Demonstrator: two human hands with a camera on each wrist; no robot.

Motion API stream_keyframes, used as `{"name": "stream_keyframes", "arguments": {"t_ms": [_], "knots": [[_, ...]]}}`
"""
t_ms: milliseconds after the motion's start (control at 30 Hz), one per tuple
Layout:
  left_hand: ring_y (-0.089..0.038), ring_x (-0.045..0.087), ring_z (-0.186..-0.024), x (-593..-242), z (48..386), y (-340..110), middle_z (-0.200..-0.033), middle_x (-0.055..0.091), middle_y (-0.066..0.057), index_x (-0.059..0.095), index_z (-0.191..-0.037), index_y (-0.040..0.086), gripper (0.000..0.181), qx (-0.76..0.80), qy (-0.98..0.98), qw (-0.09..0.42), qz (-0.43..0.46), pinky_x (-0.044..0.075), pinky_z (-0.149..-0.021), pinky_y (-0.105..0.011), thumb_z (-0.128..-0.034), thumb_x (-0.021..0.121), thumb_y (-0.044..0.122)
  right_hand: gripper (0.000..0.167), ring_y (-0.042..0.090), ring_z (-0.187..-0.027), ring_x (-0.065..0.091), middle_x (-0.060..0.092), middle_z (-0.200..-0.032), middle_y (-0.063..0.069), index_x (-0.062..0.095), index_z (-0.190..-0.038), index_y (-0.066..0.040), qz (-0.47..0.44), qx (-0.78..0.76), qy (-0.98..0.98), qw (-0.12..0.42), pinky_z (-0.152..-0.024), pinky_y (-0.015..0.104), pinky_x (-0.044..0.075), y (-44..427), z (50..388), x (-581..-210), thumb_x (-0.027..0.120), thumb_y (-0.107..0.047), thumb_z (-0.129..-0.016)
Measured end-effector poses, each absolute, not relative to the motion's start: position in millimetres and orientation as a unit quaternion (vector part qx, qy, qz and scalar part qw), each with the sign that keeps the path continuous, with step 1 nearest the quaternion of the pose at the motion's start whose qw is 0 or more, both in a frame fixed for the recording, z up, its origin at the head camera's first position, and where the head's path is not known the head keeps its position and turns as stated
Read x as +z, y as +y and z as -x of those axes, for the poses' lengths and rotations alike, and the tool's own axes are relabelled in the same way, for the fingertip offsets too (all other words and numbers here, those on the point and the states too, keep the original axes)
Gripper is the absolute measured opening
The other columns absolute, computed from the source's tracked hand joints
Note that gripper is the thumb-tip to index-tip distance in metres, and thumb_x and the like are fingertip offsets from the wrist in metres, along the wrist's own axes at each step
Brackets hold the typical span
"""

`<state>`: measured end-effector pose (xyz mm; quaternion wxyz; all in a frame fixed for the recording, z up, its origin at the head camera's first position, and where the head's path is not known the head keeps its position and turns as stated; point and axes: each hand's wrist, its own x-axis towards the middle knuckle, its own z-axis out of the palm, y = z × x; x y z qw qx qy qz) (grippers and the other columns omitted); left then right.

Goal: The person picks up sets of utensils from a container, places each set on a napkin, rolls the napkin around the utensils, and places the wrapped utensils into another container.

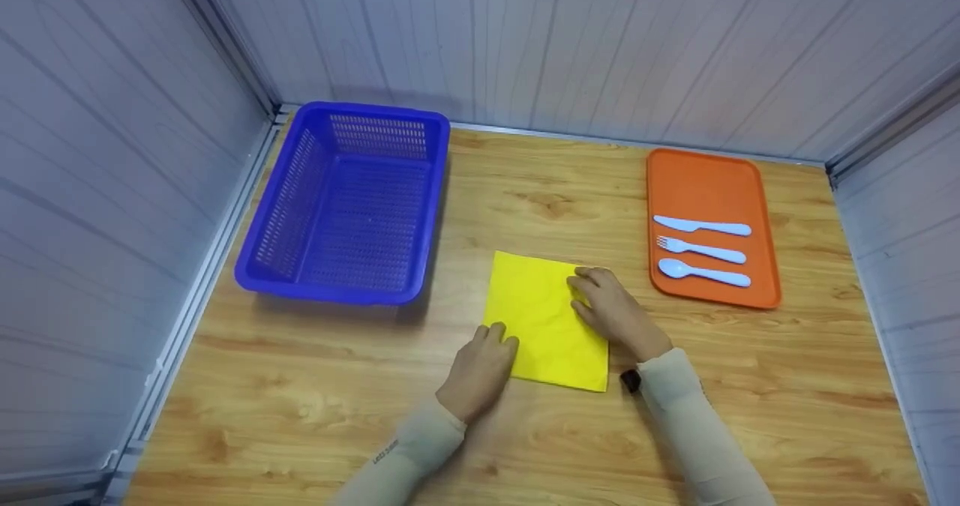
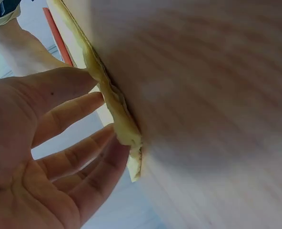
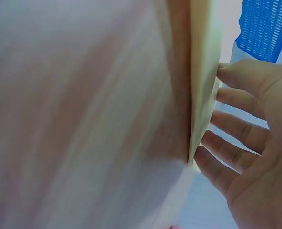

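Note:
A yellow folded cloth (image 1: pixel 547 326) lies flat on the wooden table, between both hands. On its left edge rest the fingertips of the left hand (image 1: pixel 480 371); in the left wrist view the left hand (image 2: pixel 60 143) has its fingers spread and slightly bent against the layered edge of the cloth (image 2: pixel 115 105). The right hand (image 1: pixel 611 311) touches the cloth's upper right part. In the right wrist view the right hand (image 3: pixel 255 129) holds its spread fingertips against the side of the cloth (image 3: pixel 204 86). Neither hand curls round the cloth.
A blue basket (image 1: pixel 427 229) stands at the back left. At the right is an orange tray (image 1: pixel 705 184) bearing a white knife (image 1: pixel 701 226), fork (image 1: pixel 701 250) and spoon (image 1: pixel 701 273). Pale panels (image 1: pixel 525 49) enclose the table's back and sides. A small black object (image 1: pixel 630 381) is beside the right wrist.

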<state>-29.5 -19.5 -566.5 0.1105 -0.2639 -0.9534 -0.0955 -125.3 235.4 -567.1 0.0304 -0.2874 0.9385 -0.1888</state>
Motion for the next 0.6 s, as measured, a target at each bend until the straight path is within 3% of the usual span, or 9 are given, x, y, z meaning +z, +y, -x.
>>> {"name": "stream_keyframes", "arguments": {"t_ms": [333,600], "knots": [[-0.026,0.057,-0.077,-557,51,-22,-0.092,0.057,-0.011,0.067,-0.09,0.005,0.013,-0.115,-0.964,0.038,0.236,0.054,-0.051,-0.033,-0.0881,0.064,-0.008,0.05,0.043,-0.133,0.039,0.043,-0.144,0.027,0.052,-0.141,0.005,0.252,-0.161,0.945,0.13,-0.109,0.053,0.037,238,133,-553,0.067,-0.014,-0.096],[-0.029,0.06,-0.081,-548,86,-20,-0.094,0.059,-0.014,0.068,-0.099,0.0,0.013,-0.107,-0.97,-0.02,0.219,0.057,-0.056,-0.036,-0.0911,0.059,-0.006,0.053,0.044,-0.13,0.041,0.044,-0.141,0.027,0.051,-0.141,0.004,0.22,-0.15,0.954,0.136,-0.107,0.053,0.038,239,137,-550,0.067,-0.02,-0.097]]}}
